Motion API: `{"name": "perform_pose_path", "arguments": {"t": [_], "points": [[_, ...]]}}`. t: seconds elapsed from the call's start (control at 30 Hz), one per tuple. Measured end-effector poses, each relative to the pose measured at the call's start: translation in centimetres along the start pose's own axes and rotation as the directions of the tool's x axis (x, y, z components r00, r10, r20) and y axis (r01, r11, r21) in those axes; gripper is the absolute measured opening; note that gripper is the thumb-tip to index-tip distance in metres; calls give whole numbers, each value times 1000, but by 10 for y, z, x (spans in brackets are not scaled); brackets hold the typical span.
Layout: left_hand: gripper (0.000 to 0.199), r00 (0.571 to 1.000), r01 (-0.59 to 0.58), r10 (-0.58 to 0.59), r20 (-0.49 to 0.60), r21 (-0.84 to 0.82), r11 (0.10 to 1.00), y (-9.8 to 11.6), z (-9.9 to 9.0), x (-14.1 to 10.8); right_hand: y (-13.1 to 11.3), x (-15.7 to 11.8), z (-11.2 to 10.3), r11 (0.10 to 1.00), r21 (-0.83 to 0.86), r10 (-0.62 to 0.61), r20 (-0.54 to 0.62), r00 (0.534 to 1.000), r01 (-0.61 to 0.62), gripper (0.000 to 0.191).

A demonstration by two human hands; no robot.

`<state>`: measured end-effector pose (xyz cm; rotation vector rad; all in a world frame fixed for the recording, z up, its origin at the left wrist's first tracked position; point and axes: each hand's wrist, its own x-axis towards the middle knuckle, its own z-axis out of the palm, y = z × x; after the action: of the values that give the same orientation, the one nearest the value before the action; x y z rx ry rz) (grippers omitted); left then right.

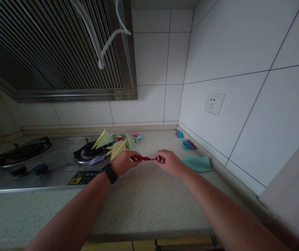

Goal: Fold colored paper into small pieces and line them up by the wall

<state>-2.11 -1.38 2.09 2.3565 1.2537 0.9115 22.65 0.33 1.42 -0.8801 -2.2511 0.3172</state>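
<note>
Several folded yellow-green papers crowd the stove's right burner; a teal sheet lies right, beyond the right forearm. Between left hand and right hand, both pinched closed, stretches a thin red paper over the counter, ends hidden in their grip.

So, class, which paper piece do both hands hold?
The red piece, between left hand and right hand; the teal sheet and yellow pieces aren't held.
</note>
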Motion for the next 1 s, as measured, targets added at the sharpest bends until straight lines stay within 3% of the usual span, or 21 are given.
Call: {"name": "perform_pose_path", "arguments": {"t": [0.33,0.63,0.8,1.0], "points": [[18,1000,-15,15,-12,34,999,8,4,0,-9,0,6,1000,20,4,61,998,-5,20],[23,984,-48,22,175,141,989,7,6,1,-4,0,13,998,18,-69,172,983,67,17],[25,972,-66,14,234,213,975,7,4,1,-4,1,11,981,7,-190,231,954,194,24],[27,961,-87,22,274,226,970,3,7,0,-1,2,14,982,12,-186,279,942,190,21]]}}
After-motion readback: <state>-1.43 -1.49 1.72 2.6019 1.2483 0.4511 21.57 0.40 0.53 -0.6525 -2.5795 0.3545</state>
